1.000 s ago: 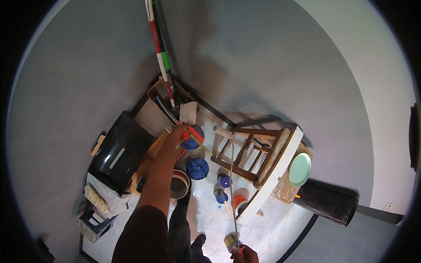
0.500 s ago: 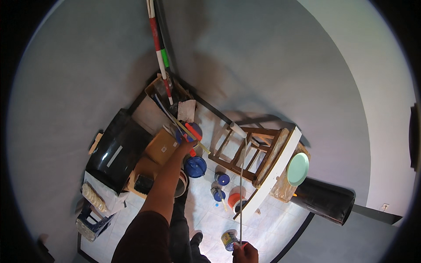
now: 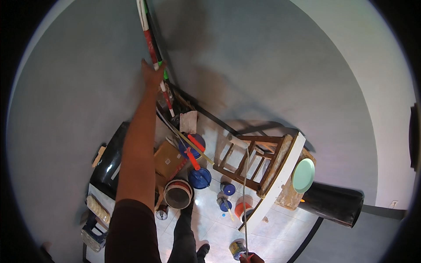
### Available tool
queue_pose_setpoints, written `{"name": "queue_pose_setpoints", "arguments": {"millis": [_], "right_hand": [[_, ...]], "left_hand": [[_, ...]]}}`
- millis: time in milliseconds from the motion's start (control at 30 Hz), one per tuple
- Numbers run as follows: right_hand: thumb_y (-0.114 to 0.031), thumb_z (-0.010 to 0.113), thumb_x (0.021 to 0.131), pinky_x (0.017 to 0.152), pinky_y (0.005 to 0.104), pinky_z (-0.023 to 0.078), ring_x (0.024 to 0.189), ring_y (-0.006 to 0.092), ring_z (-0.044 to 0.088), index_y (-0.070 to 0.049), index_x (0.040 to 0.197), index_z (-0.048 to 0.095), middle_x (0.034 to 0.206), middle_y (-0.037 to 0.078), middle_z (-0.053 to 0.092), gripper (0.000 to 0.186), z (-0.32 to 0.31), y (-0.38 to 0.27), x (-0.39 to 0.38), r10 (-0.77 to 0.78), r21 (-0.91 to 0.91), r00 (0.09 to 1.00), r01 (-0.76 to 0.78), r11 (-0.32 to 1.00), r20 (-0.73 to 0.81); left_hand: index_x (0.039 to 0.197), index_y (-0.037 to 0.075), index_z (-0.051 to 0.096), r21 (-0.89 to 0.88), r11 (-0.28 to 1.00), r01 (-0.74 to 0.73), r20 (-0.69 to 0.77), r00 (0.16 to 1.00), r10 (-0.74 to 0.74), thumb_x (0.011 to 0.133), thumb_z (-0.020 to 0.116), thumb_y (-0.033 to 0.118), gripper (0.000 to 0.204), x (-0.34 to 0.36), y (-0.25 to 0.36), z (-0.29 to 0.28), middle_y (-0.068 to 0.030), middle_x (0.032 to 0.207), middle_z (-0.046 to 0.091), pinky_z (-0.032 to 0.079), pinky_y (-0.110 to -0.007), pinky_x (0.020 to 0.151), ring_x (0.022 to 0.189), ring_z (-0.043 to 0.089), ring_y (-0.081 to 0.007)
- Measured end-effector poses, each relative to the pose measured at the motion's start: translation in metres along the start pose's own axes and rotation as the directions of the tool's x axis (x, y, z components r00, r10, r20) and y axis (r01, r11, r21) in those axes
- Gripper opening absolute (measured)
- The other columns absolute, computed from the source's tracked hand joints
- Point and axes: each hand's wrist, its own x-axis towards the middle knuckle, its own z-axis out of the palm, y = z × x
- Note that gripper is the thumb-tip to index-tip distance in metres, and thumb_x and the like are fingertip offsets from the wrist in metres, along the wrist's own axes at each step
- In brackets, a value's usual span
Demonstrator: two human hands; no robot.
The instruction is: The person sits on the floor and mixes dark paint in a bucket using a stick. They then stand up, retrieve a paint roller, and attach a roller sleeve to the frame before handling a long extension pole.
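My left hand [image 3: 153,75] is stretched far forward with thumb and fingers spread apart around a red-and-white striped pole [image 3: 150,46] in the corner. Whether it touches the pole is not plain. A dark pole with a green band [image 3: 165,73] leans right beside it. At the lower edge, my right hand [image 3: 251,258], partly cut off, is closed on the handle end of a long-handled paint roller [image 3: 246,188]. The pale roller head [image 3: 237,141] hangs over a wooden stool. Close to my right hand, a paint can [image 3: 237,250] stands on the floor.
Left stand cardboard boxes [image 3: 167,162], a black glossy panel [image 3: 106,168] and a bucket [image 3: 178,194]. Tools with red handles [image 3: 193,160] lie near blue-lidded buckets [image 3: 200,179]. The wooden stool [image 3: 245,164], white board [image 3: 280,168] and green basin [image 3: 303,175] are right.
My left hand has left the red-handled tools near the blue buckets and reached forward to the striped pole. My right hand still holds the roller. The view has shifted slightly.
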Motion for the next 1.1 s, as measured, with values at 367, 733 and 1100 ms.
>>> {"name": "queue_pose_setpoints", "arguments": {"millis": [367,733,1100], "right_hand": [[-0.03,0.068,0.102,0.051,0.0341,0.047,0.057,0.0145,0.057,-0.001,0.105,0.07,0.069,0.004,0.063,0.029,-0.006,0.11,0.03,-0.199,-0.041,0.979,0.198,0.979,-0.047],[-0.033,0.076,0.099,0.055,0.0342,0.055,0.056,0.015,0.068,-0.004,0.105,0.071,0.067,0.008,0.069,0.031,-0.054,0.126,-0.019,-0.288,0.163,0.957,0.279,0.946,0.03],[-0.026,0.075,0.101,0.055,0.0338,0.049,0.054,0.0147,0.059,-0.003,0.095,0.068,0.062,0.008,0.063,0.024,-0.101,0.261,-0.14,-0.573,0.304,0.753,0.656,0.691,-0.322]], "left_hand": [[0.121,0.007,0.071,0.323,0.943,0.081,0.058,0.993,-0.105,0.092,0.073,0.04,0.044,0.05,0.075,-0.038,-0.0214,0.115,0.076,0.058,-0.05,0.092,0.11,0.073,-0.0409],[0.111,-0.006,0.07,-0.343,0.897,-0.28,0.178,0.918,0.355,0.103,0.069,0.015,0.023,-0.058,0.087,-0.208,-0.0143,0.1,0.075,0.057,-0.038,0.088,0.093,0.071,-0.0225],[0.112,-0.005,0.066,-0.412,0.588,-0.696,-0.144,0.687,0.712,0.109,0.059,0.016,0.023,-0.143,0.477,-0.532,-0.0178,0.101,0.074,0.059,-0.039,0.085,0.093,0.072,-0.0266]]}}
